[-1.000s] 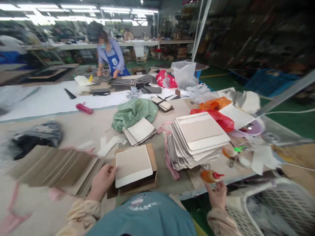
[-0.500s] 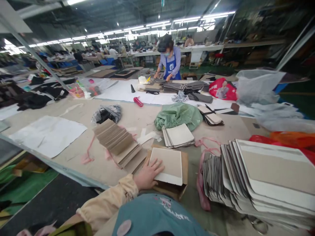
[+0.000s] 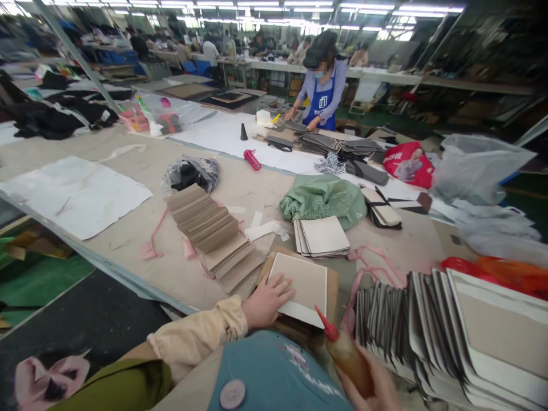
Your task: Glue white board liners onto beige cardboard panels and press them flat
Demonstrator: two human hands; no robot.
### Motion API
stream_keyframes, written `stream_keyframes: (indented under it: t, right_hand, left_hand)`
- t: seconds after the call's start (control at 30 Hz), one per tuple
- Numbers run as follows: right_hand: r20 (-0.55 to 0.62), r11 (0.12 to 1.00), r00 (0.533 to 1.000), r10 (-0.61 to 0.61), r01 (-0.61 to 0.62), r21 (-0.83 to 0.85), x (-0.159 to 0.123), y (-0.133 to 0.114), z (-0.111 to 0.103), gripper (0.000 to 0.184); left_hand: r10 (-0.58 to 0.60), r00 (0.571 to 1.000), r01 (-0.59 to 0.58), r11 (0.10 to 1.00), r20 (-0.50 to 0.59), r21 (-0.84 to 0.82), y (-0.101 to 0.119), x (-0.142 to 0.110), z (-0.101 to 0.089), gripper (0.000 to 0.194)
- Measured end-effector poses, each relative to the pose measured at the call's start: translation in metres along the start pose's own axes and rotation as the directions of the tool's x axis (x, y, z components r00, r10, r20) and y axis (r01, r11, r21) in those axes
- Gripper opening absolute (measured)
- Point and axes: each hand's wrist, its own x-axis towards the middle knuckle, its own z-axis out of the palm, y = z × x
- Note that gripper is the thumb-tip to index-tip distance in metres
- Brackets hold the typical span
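In right hand [image 3: 377,379], bottle [image 3: 347,358]; under left hand [image 3: 266,302], panel [image 3: 305,279].

The wearer's left hand [image 3: 268,302] and right hand [image 3: 374,379] are bare. Behind the left wrist, a loose cream sleeve cover [image 3: 197,331] wraps the forearm, wrinkled and puffed, with gathered ends and a small brownish mark [image 3: 230,331] near the cuff. Further up that arm is olive-green fabric [image 3: 124,388] crossed by a dark line. Between the hands and nearer the body, a teal apron [image 3: 265,374] carries a pink-and-white print [image 3: 296,357] and white lettering, too blurred to read. A large, round, pale pinkish button [image 3: 232,394] sits at its edge, beside beige cloth [image 3: 190,391].
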Motion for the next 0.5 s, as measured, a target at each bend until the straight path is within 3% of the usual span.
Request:
stream_keyframes:
  t: [0.1,0.23,0.5]
  right_hand:
    - [0.081,0.989,0.987,-0.138,0.141,-0.037,0.050,-0.031,0.007,0.048]
    - [0.143,0.959,0.962,-0.231,0.250,-0.134,0.098,-0.060,0.027,0.047]
    - [0.307,0.860,0.925,-0.224,0.336,-0.383,0.140,-0.090,0.048,0.047]
  left_hand:
    - [-0.004,1.000,0.004,1.000,-0.020,-0.003,0.000,-0.001,0.002,0.075]
    - [0.004,1.000,-0.005,1.000,-0.028,-0.021,-0.003,0.000,0.004,0.077]
    - [0.024,0.998,-0.027,0.999,-0.062,-0.038,-0.007,0.002,0.012,0.060]
